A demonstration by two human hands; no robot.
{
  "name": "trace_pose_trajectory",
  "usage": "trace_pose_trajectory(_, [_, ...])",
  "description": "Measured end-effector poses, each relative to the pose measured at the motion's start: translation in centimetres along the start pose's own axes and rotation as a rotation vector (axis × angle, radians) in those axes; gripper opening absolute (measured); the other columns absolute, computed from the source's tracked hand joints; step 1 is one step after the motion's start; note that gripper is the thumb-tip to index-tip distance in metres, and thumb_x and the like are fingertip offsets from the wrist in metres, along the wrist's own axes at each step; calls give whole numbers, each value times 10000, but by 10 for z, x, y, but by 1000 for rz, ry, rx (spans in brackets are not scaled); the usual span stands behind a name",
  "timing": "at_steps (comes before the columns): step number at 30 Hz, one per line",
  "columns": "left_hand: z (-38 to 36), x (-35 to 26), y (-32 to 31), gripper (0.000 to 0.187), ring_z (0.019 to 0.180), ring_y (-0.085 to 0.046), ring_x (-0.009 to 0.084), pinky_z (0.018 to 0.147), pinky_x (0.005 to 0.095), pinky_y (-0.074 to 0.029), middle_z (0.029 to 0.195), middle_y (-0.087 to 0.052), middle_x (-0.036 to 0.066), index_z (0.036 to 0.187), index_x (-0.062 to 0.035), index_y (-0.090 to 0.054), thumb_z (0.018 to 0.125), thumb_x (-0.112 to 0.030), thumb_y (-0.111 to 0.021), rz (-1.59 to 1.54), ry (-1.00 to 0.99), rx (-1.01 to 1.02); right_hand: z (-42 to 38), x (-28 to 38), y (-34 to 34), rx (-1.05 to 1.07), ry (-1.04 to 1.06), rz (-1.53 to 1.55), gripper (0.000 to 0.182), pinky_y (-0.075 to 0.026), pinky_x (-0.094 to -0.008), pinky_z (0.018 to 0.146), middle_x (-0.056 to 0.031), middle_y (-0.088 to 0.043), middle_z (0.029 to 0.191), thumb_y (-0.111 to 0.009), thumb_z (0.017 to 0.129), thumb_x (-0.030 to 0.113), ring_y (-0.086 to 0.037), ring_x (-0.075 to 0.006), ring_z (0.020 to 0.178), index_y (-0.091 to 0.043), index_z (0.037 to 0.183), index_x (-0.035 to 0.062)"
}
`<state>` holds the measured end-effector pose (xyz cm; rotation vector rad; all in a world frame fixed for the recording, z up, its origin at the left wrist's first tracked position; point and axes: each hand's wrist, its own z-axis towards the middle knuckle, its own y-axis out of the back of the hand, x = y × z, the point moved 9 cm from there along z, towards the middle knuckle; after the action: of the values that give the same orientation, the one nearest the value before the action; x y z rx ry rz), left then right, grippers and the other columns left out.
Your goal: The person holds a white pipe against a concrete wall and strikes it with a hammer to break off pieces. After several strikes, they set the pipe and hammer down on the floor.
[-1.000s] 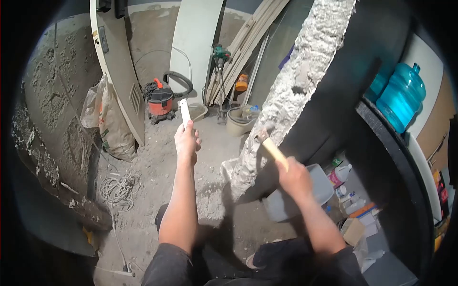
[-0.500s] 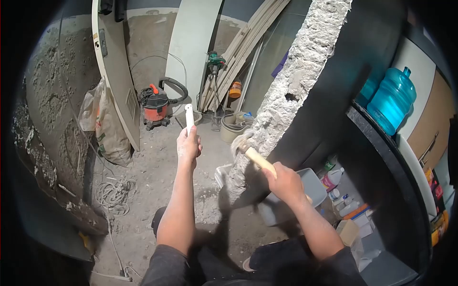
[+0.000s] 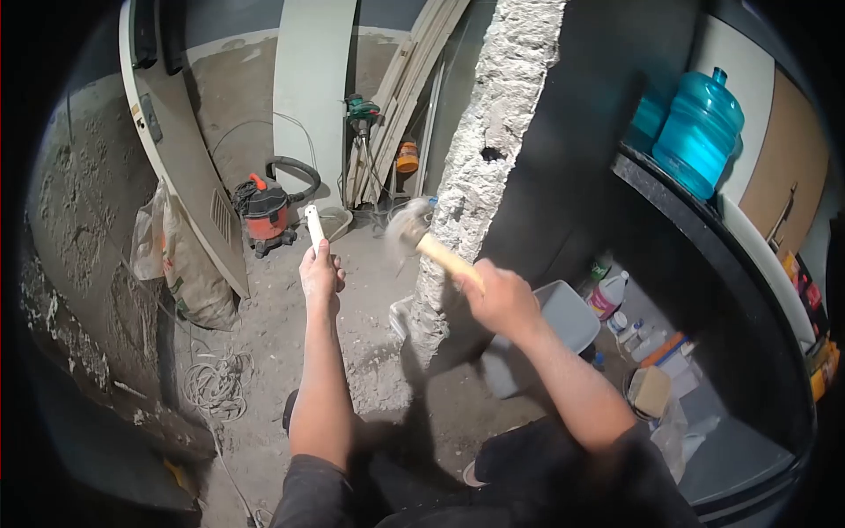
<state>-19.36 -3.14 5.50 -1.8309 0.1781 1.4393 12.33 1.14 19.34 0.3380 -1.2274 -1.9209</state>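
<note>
My right hand (image 3: 502, 299) is closed around the pale yellow handle of a hammer (image 3: 447, 260). The hammer's head is smeared by motion and shows just left of the broken edge of a wall (image 3: 475, 167), whose face is rough, white and crumbling. Further left, my left hand (image 3: 322, 276) grips a narrow white bar (image 3: 314, 225) with a small hole near its upper end. It points upward, apart from the wall. The bar's lower part is hidden in my fist.
A red and black shop vacuum (image 3: 267, 214) stands ahead, near leaning boards and a green power mixer (image 3: 361, 109). Coiled cable (image 3: 218, 387) lies on the dusty floor. At right are a grey tub (image 3: 568, 317), bottles (image 3: 607, 293) and a blue water jug (image 3: 701, 132) on a black ledge.
The whole view has shifted, with the wall now further left. The hammer head, which overlapped the broken edge, now shows higher and left of it, more blurred. Both hands keep their grips.
</note>
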Motion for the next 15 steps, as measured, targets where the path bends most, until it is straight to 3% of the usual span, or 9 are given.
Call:
trace_pose_trajectory(2, [-4, -1, -1, 247, 464, -443, 80, 389, 230, -285, 662, -493, -29, 955, -146, -530, 1019, -382, -568, 10, 6, 7, 10, -43, -16, 96, -223, 64, 465, -534, -567, 709, -274, -673, 787, -508, 1006, 457, -658, -491, 782, -597, 916, 10])
trace_pose_trajectory(4, [-10, -12, -2, 248, 463, -443, 82, 389, 231, -284, 661, -492, -29, 957, -145, -530, 1019, -382, -567, 39, -7, 9, -3, -36, -20, 101, -272, -14, 476, -529, -575, 741, -302, -668, 800, -508, 1008, 446, -660, -496, 816, -598, 920, -13])
trace_pose_trajectory(11, [-9, -5, -8, 249, 464, -443, 89, 397, 240, -286, 656, -480, -27, 975, -141, -528, 1017, -383, -570, 72, -3, 22, -16, 14, 7, 81, -125, 154, 450, -522, -585, 725, -289, -668, 791, -501, 1018, 430, -652, -503, 805, -579, 897, 3])
trace_pose_trajectory(15, [-8, 3, -10, 229, 462, -438, 92, 399, 243, -282, 648, -469, -27, 981, -143, -530, 1019, -366, -567, 85, -12, 33, -1, -26, -12, 28, -181, 170, 445, -521, -580, 737, -281, -671, 799, -487, 1024, 426, -652, -505, 820, -582, 896, 11])
